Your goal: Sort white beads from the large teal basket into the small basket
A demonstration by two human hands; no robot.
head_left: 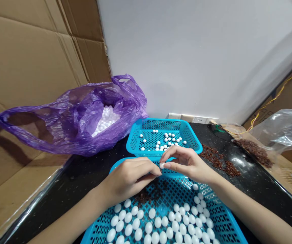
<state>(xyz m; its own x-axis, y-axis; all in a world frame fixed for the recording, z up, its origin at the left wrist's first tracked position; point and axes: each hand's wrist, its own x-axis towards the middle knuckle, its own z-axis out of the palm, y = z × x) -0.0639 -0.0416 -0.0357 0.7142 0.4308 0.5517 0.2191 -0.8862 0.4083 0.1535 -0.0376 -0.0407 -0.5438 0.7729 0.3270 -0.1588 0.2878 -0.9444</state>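
Observation:
Between the thumb and finger of my right hand (186,163) is a small white ball (162,165). My left hand (132,173) has its thumb and fingertips pinched together right beside that ball; a dark speck shows at the tips, too small to name. Both hands hover over the far end of the near blue basket (231,222). Many white balls (152,213) lie in it, along with a heap of small dark brown pieces (144,197) below my left hand. Just beyond stands a second blue basket (130,146) with more white balls.
A purple plastic bag (84,135) holding many white balls stands at the left, against cardboard (34,51). Reddish-brown pieces (217,159) lie on the black tabletop (84,179) at the right, near a clear bag (285,128). Wall sockets (199,119) and a yellow cable (256,117) are behind.

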